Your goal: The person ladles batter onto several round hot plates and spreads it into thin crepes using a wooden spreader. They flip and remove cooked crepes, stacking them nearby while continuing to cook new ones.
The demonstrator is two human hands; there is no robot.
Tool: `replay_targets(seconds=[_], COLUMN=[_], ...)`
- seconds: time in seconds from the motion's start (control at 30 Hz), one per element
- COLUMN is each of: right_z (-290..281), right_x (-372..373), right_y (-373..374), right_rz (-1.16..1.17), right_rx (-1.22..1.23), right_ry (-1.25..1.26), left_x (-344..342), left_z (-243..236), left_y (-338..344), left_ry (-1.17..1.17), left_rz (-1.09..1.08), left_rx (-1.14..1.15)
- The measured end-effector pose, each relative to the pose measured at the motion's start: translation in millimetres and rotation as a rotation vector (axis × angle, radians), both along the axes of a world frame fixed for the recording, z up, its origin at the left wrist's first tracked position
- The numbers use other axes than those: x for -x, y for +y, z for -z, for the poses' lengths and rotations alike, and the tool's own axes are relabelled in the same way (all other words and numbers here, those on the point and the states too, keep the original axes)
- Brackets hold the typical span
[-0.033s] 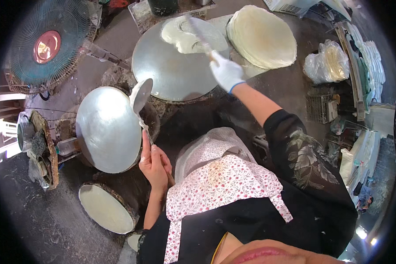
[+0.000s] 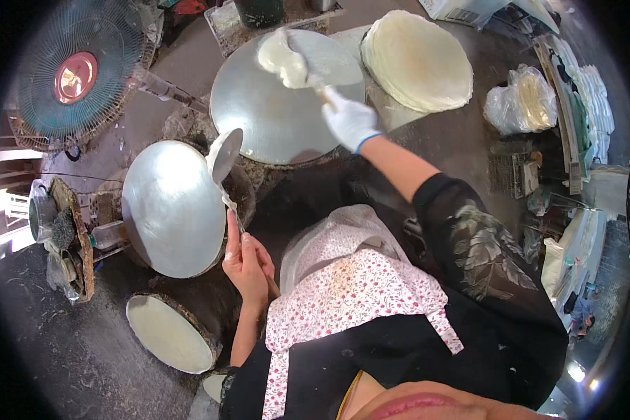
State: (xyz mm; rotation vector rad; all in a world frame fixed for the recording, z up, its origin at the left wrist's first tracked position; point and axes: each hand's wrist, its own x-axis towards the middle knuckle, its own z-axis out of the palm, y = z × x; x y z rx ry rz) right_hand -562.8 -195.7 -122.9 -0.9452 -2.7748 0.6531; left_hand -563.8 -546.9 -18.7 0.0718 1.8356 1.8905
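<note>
My gloved right hand is closed on the wooden handle of a long flat spatula. Its blade lies against the right side of a thick white batter patch on the large round metal griddle. In my bare left hand is a metal ladle, gripped by its batter-smeared handle. The ladle's bowl is tilted up, between the large griddle and a smaller round metal plate on the left. I cannot see whether batter remains inside the bowl.
Right of the griddle lies a stack of thin pale round sheets. A round vessel of pale batter stands at lower left. A fan is at upper left. A clear plastic bag lies at right.
My right hand and the spatula have shifted left and slightly nearer. The batter patch is narrower, pushed together toward the left. My left hand and the ladle have hardly moved.
</note>
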Motion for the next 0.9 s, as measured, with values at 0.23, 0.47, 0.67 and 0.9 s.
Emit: replay_targets(seconds=[0.23,0.47,0.67,0.9], right_z=[-27,18,8,4], right_x=[-3,31,13,16], right_y=[27,22,68,87], right_rz=[-0.03,-0.297,-0.275,-0.565], right_rx=[0.043,-0.057,-0.062,0.039], right_ry=[-0.017,0.146,0.004,0.103], left_x=[-29,-53,-77,-103], left_z=[-6,-1,-10,-7], left_y=[17,42,66,85], left_ry=[-0.103,-0.009,-0.034,-0.038], left_rz=[-0.131,-0.149,-0.221,-0.292], left_rx=[-0.063,0.017,0.012,0.04])
